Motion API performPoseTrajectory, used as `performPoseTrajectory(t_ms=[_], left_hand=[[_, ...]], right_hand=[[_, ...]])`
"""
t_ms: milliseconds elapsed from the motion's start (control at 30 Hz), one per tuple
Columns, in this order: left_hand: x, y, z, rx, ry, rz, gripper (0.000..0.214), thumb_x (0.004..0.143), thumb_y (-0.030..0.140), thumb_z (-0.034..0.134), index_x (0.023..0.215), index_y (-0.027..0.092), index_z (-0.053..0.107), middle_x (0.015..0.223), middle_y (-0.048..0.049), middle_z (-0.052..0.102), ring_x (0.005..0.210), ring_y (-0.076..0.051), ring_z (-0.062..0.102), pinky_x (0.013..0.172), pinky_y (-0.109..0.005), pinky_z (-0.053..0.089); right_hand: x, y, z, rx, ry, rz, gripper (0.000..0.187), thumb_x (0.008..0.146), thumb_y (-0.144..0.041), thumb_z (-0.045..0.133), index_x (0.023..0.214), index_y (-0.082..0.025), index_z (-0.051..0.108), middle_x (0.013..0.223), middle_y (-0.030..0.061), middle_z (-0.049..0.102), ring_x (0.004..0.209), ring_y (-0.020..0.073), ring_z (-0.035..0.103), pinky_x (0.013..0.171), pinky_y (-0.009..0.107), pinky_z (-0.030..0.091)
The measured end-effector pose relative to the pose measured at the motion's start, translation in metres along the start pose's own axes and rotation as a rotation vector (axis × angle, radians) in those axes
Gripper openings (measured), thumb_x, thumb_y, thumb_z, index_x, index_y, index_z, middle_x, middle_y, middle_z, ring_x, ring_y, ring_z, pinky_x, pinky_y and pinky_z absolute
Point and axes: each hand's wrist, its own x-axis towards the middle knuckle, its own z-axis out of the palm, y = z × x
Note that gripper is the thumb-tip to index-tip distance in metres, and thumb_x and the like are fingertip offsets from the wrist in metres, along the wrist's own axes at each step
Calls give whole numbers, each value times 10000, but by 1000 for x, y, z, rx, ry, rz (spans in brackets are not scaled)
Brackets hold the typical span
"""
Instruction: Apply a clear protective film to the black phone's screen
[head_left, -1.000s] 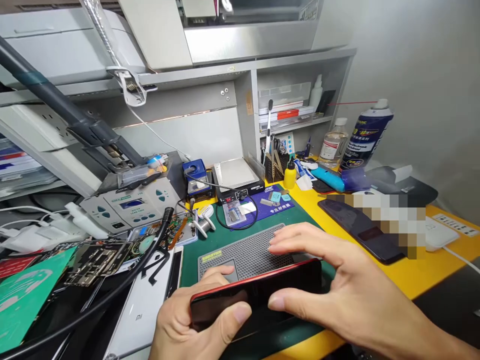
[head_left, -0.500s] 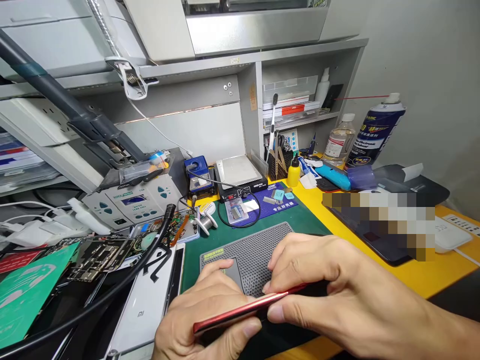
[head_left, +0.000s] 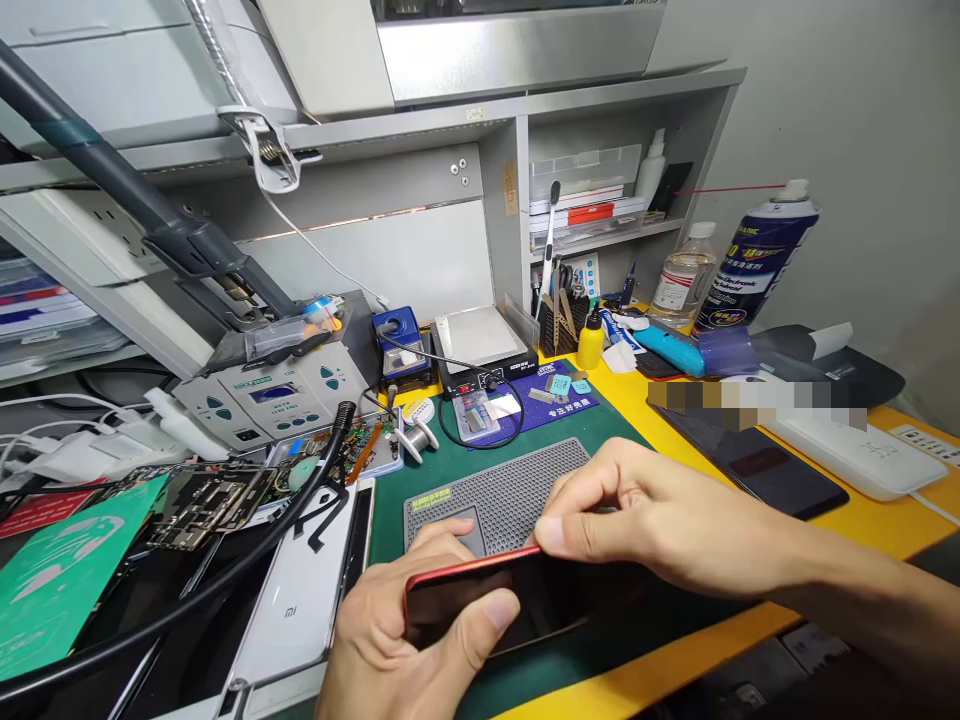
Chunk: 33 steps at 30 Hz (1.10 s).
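A smartphone [head_left: 536, 603] with a red frame is held over the desk mat, its dark glossy screen tilted toward me. My left hand [head_left: 409, 635] is closed around its left end, thumb across the screen side and fingers behind. At the upper edge, my right hand [head_left: 626, 520] pinches the red rim with thumb and bent fingers; those fingers are partly hidden behind the thumb. Beneath and beyond the phone lies a grey perforated pad [head_left: 517, 490] on the green mat [head_left: 615, 440].
A white MI phone [head_left: 289, 610] and a thick black hose [head_left: 247, 570] lie left, by a soldering station [head_left: 281, 395]. A solder spool [head_left: 415, 438] stands behind the pad. On the right are a dark phone [head_left: 780, 465], a white box [head_left: 847, 440] and a spray can [head_left: 757, 260].
The phone has turned from nearly edge-on so its dark screen now faces me. My right hand has shifted slightly up, its thumb now on the top rim.
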Motion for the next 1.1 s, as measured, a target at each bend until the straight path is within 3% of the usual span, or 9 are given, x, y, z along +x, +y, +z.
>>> performPoseTrajectory(t_ms=[100,167,233,367,567,700,800,1000,1100], left_hand=[[0,3,0,-50,-3,-117,246,858,369,655,702,198,737,685,-21,690,768,-206,700,923,-331,555],[-1,3,-1,-56,-20,-163,256,854,393,655,717,199,751,701,-29,693,813,-217,704,892,-304,557],[-1,2,-2,-46,-25,-159,250,852,390,653,714,205,751,698,-24,686,799,-207,699,869,-288,557],[-2,1,-3,-25,-16,-86,222,853,342,651,692,216,739,642,5,664,663,-164,659,890,-312,554],[-2,0,-3,16,-7,1,185,844,282,670,677,205,691,657,29,659,594,-112,601,999,-340,512],[-1,1,-4,22,-86,13,229,879,276,637,666,192,635,635,42,575,606,-101,586,1054,-359,487],[-2,2,-4,34,-58,12,221,864,276,648,657,200,633,622,42,574,594,-108,582,1017,-358,506],[-1,2,-4,41,-52,-25,243,854,309,646,635,205,643,610,28,603,621,-138,636,939,-333,534],[0,1,-5,26,-48,-66,251,865,327,634,649,201,654,639,12,633,710,-169,679,929,-326,539]], right_hand=[[-2,0,-1,-85,-20,-30,405,892,-457,674,611,-169,630,592,-60,339,564,104,265,500,271,194],[-3,-1,2,-139,1,-36,236,850,-427,725,812,-196,753,651,-43,516,595,116,395,503,251,267],[-3,-2,8,-194,54,-25,243,790,-390,776,972,-231,791,786,-17,669,680,150,527,527,239,343],[-1,-1,16,-223,131,-11,208,773,-400,771,856,-218,827,818,10,735,723,181,606,552,237,408],[-1,-1,14,-180,116,-31,246,769,-452,786,829,-221,845,828,38,745,748,208,631,606,261,461],[-3,-3,11,-155,55,-16,244,761,-456,796,813,-222,843,816,39,731,728,201,609,590,267,443],[-1,-3,8,-112,54,-2,268,754,-463,802,844,-214,837,800,32,690,722,186,573,574,266,405],[10,-1,-3,-23,-133,10,387,816,-469,749,620,-148,656,650,-36,447,601,108,338,523,280,230],[11,0,-6,-73,-153,4,409,876,-461,692,621,-155,599,623,-61,335,577,96,259,498,278,177]])
